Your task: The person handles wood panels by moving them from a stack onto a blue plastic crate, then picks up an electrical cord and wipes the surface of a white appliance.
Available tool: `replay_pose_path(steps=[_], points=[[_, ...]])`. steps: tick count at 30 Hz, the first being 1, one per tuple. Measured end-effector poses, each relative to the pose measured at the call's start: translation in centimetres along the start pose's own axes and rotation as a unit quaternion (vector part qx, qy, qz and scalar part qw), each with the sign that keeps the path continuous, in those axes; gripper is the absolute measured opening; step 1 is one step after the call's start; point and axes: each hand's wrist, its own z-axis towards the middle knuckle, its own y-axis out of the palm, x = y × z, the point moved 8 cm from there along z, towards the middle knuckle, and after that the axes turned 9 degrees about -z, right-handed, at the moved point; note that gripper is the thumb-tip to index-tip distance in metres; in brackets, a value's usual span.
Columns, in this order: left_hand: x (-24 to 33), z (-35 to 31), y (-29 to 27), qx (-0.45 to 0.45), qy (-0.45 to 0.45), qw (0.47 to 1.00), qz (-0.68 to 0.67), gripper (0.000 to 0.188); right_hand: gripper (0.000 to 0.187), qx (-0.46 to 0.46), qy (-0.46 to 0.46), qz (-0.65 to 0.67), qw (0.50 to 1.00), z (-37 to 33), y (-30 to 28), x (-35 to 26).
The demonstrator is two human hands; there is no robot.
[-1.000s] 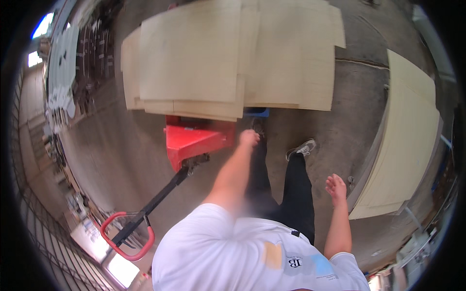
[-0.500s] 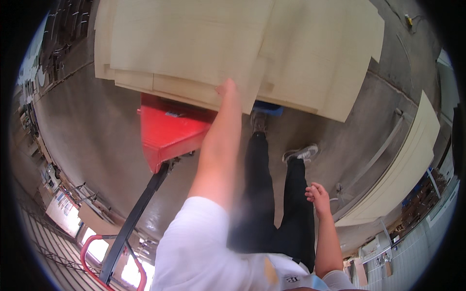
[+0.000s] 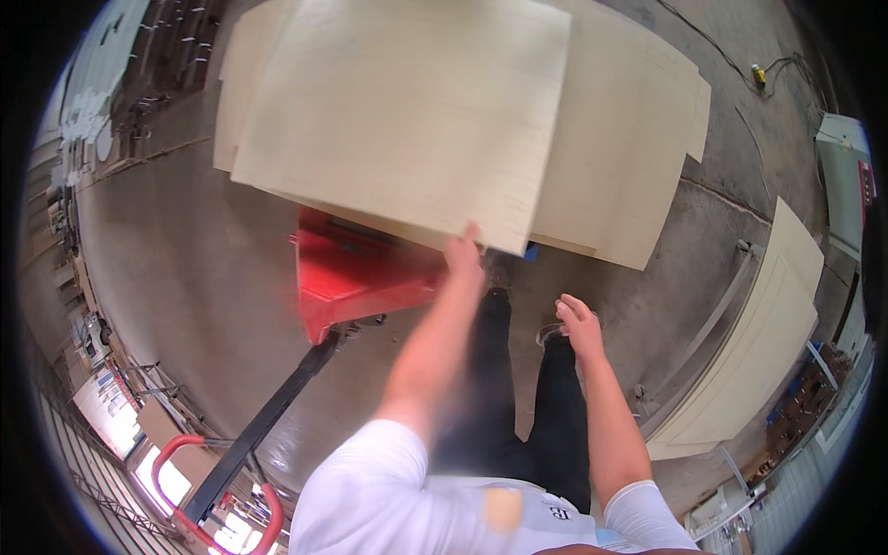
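Note:
A large pale plywood sheet (image 3: 407,120) lies on top of a stack of similar sheets (image 3: 629,139). Its near edge juts out past the stack towards me and looks slightly raised. My left hand (image 3: 465,254) is closed on that edge near its right corner, thumb on top and the other fingers hidden beneath. Further right, my right hand (image 3: 578,324) hovers in front of my leg, touching nothing, its fingers loosely bent and apart. Below the stack's near side, left of my left hand, is the red body of a pallet jack (image 3: 361,282).
The jack's dark handle bar (image 3: 264,435) slants down to a red loop grip (image 3: 166,462) at lower left. Another pile of pale sheets (image 3: 749,361) stands on the right beside a metal bar (image 3: 708,324). A cable with a yellow piece (image 3: 759,76) lies at far right.
My left hand has pulled the top sheet's near edge towards me and to the right. My right hand has risen towards the stack. The view has shifted slightly.

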Motion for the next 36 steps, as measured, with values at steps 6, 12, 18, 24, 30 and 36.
replay_pose_path(steps=[6, 12, 18, 24, 30, 36], points=[[-1.8, -23.7, -1.4, -0.066, -0.097, 0.982, 0.151, 0.023, 0.036, -0.052, 0.102, 0.338, 0.934, -7.9, 0.4, 2.7], [4.4, -31.9, -6.9, -0.157, -0.231, 0.958, -0.059, 0.036, 0.026, 0.082, 0.039, 0.451, 0.888, -20.5, -9.8, 6.4], [16.7, -27.6, -11.0, -0.198, -0.018, 0.967, -0.158, 0.041, 0.013, 0.229, -0.043, 0.559, 0.796, -26.4, -21.1, 8.4], [14.3, -43.2, -3.2, -0.208, -0.104, 0.967, -0.102, 0.055, 0.01, 0.355, -0.096, 0.605, 0.706, -36.7, -30.8, 10.7], [5.6, -57.2, 6.9, -0.451, -0.277, 0.847, -0.051, 0.048, 0.01, 0.489, -0.136, 0.655, 0.559, -53.0, -35.4, 25.7], [-7.7, -62.9, 23.3, -0.603, -0.261, 0.749, 0.086, 0.026, 0.025, 0.548, -0.205, 0.705, 0.401, -59.2, -33.5, 36.3]])
